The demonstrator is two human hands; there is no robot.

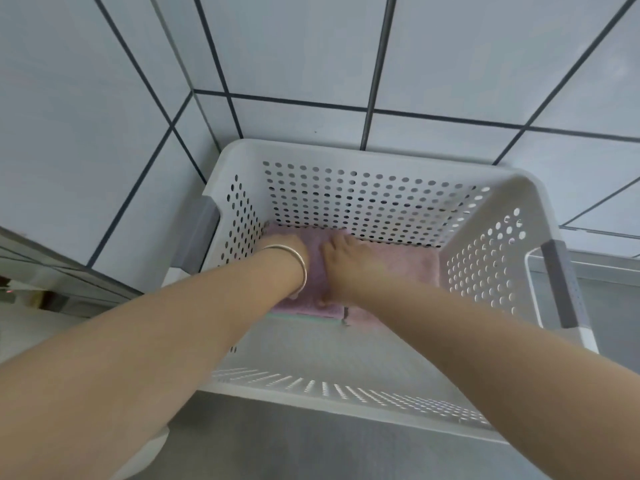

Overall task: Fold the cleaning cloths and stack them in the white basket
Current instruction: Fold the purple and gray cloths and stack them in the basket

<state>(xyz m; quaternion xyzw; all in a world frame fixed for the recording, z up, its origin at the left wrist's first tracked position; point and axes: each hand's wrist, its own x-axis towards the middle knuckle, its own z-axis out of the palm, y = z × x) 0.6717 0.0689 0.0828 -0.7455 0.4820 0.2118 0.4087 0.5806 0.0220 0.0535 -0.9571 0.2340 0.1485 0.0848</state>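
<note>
Both hands are reaching down into the white basket (346,157), pressing on a folded pink cloth (317,271) at its bottom.

Much is hiding here — the left hand (289,249) is showing only its wrist end past a silver bangle (294,263), its fingers lying out of sight, so how far it is opening cannot be told; it is resting on the left part of the pink cloth. The right hand (346,261) is lying flat and spread, palm down on the same cloth, gripping nothing. A second pink cloth (412,263) is lying just beside it toward the right wall, partly covered by the right forearm. A thin green edge (298,317) is peeking from under the pink cloth — too little is showing to name it. The basket is sitting against a tiled wall (311,46), its near rim blurring.
</note>
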